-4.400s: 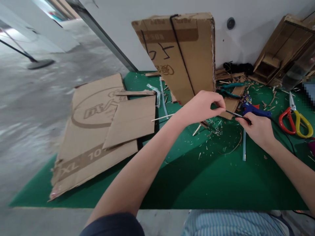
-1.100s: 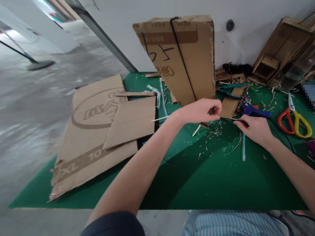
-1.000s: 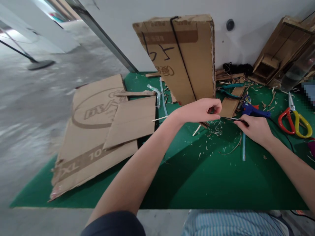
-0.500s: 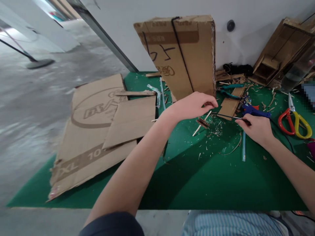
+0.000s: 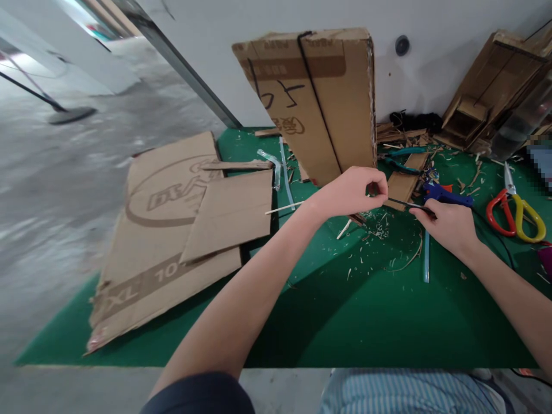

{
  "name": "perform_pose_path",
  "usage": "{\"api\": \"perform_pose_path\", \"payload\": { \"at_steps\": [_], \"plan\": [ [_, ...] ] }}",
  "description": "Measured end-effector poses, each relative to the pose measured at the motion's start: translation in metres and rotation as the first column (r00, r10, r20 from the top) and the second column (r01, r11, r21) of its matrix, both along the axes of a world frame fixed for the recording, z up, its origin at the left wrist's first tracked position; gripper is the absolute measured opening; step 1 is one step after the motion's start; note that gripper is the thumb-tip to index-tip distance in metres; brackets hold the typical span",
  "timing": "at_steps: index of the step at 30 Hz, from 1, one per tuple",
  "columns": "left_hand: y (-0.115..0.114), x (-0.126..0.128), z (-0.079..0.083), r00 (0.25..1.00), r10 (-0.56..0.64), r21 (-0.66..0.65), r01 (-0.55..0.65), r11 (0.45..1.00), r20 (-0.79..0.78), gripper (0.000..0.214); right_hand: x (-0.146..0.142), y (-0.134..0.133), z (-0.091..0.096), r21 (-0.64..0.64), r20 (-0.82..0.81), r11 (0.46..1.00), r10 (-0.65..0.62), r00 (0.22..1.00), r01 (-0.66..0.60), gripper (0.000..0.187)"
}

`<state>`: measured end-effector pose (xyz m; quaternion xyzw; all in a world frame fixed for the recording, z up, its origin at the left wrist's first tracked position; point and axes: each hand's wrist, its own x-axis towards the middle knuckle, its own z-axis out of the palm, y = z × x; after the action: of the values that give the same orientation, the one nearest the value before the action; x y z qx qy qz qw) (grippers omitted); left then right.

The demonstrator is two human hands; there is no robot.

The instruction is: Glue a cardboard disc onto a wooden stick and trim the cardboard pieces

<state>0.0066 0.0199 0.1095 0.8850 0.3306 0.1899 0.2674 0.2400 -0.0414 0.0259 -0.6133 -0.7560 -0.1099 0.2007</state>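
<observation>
Green bench (image 5: 345, 322) below, grey floor (image 5: 159, 92) upper left; right of centre, arched left hand (image 5: 356, 191) and right hand (image 5: 451, 225) pinch a slender dark piece (image 5: 402, 202).

The left hand (image 5: 356, 190) covers one end of the thin dark rod (image 5: 400, 201), and the right hand (image 5: 451, 224) the other; whether it is one piece is too small to tell. Part of the small layered cardboard piece (image 5: 357, 219) is hidden beneath the left hand. The right hand also hides some of the blue glue gun (image 5: 446, 194). The right edge crops the purple object (image 5: 545, 261), and a pixelated patch (image 5: 541, 164) there is unreadable
</observation>
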Motion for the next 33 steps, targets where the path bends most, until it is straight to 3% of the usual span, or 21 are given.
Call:
{"api": "perform_pose_path", "payload": {
  "at_steps": [6, 8, 12, 15, 17, 19, 23, 27, 30, 33],
  "plan": [
    [0.000, 0.013, -0.012, 0.952, 0.209, -0.286, -0.141, 0.948, 0.224, 0.011, -0.001, 0.000, 0.001, 0.014, -0.046, 0.999, -0.040, 0.998, 0.040, 0.058],
    [0.001, 0.016, -0.015, 0.920, 0.245, -0.309, -0.147, 0.940, 0.307, 0.014, -0.001, 0.000, 0.001, 0.001, -0.068, 0.999, -0.041, 0.997, 0.041, 0.057],
    [0.005, 0.007, -0.006, 0.885, 0.302, -0.117, -0.278, 0.953, 0.354, 0.019, -0.001, 0.000, 0.001, -0.019, -0.108, 0.999, -0.040, 0.993, 0.039, 0.056],
    [0.008, -0.006, 0.001, 0.957, 0.284, 0.140, -0.289, 0.947, 0.058, 0.016, -0.001, 0.000, 0.001, -0.046, -0.177, 0.999, -0.020, 0.984, 0.012, 0.054],
    [0.009, -0.011, 0.000, 0.930, 0.355, 0.312, -0.311, 0.898, -0.097, 0.020, -0.002, 0.000, 0.002, -0.083, -0.198, 0.996, 0.011, 0.980, -0.028, 0.052],
    [0.010, -0.012, -0.006, 0.887, 0.395, 0.353, -0.300, 0.887, -0.238, 0.029, -0.002, 0.000, 0.002, -0.119, -0.212, 0.990, 0.052, 0.976, -0.079, 0.048],
    [0.012, -0.011, -0.015, 0.832, 0.410, 0.274, -0.324, 0.906, -0.374, 0.045, -0.001, -0.001, 0.002, -0.140, -0.239, 0.978, 0.119, 0.964, -0.155, 0.037],
    [0.016, -0.013, -0.016, 0.918, 0.219, 0.039, -0.218, 0.975, -0.331, 0.039, 0.000, -0.001, 0.002, -0.194, -0.240, 0.956, 0.173, 0.955, -0.222, 0.027],
    [0.019, -0.015, -0.014, 0.956, 0.079, -0.092, -0.109, 0.990, -0.281, 0.032, 0.000, -0.001, 0.003, -0.243, -0.273, 0.934, 0.194, 0.942, -0.262, 0.023],
    [0.020, -0.015, -0.009, 0.977, 0.099, -0.096, -0.118, 0.988, -0.188, 0.031, 0.001, -0.002, 0.005, -0.284, -0.314, 0.911, 0.208, 0.926, -0.301, 0.023]
  ]
}}
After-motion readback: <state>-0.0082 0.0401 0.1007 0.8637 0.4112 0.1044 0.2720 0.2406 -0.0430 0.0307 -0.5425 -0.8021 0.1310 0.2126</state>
